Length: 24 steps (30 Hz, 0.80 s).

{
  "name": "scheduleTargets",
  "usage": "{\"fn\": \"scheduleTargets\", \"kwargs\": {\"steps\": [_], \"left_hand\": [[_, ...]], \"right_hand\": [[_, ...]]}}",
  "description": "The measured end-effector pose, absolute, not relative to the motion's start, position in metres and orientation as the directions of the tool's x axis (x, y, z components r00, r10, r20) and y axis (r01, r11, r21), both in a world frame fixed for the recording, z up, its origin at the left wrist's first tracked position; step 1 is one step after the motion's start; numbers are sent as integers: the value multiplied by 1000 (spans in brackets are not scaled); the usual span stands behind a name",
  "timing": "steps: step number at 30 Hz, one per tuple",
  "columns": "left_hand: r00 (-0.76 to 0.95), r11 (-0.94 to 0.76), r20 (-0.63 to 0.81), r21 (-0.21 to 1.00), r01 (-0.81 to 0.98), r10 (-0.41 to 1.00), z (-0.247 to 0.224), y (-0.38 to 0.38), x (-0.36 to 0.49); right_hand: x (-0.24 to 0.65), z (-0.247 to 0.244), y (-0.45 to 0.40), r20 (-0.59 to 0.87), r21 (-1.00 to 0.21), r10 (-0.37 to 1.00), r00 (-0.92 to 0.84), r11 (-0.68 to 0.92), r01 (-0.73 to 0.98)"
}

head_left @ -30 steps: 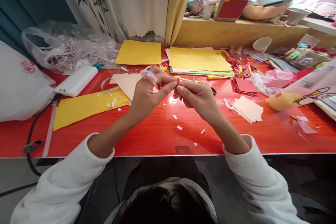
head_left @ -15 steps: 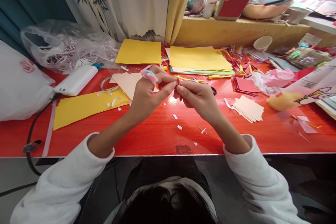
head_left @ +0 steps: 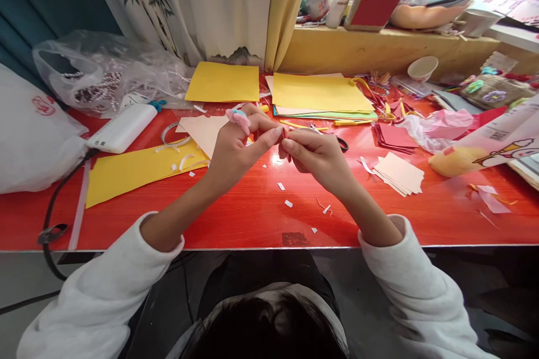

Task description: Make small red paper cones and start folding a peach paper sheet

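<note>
Above the red table (head_left: 236, 219), the fingertips of both my hands meet. A small red piece, apparently folded or rolled paper (head_left: 285, 133), is pinched there and mostly hidden by the fingers. My left hand (head_left: 244, 143) is closed, thumb against forefinger, and wears a pink and blue flower ring (head_left: 238, 119). My right hand (head_left: 318, 151) pinches the piece from the other side with thumb and forefinger. Behind the hands lie scissors (head_left: 343, 145), partly covered. To the right are a stack of red paper squares (head_left: 394, 138) and a stack of pale pink squares (head_left: 398, 174).
Yellow sheets (head_left: 320, 92) are stacked at the back, with a yellow strip (head_left: 126, 176) and a tape roll (head_left: 168, 133) at left. A white device (head_left: 122, 129) sits near plastic bags (head_left: 37, 134). White scraps (head_left: 288, 203) dot the front. A drink cup (head_left: 484, 146) lies right.
Both hands stay in nearly the same place. The fingers have shifted slightly around the red piece, and less of it shows now. The flower ring has turned a little.
</note>
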<state>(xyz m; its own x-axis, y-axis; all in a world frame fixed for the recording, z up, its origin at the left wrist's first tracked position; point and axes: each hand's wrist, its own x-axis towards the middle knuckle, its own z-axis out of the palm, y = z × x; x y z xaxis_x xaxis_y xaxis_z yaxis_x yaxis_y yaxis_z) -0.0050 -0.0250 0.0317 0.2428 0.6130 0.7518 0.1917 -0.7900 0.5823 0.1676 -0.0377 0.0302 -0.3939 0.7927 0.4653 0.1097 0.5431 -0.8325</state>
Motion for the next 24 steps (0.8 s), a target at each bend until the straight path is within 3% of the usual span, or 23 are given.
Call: {"fn": "scheduleTargets", "kwargs": {"steps": [10, 19, 24], "left_hand": [[255, -797, 755, 568, 208, 604, 34, -27, -4], [238, -730, 691, 661, 175, 683, 27, -24, -5], [237, -744, 706, 639, 195, 667, 29, -26, -5]], "right_hand": [[168, 31, -38, 446, -849, 804, -394, 519, 100], [169, 32, -39, 410, -869, 806, -427, 488, 86], [169, 31, -39, 423, -861, 794, -437, 502, 79]]}}
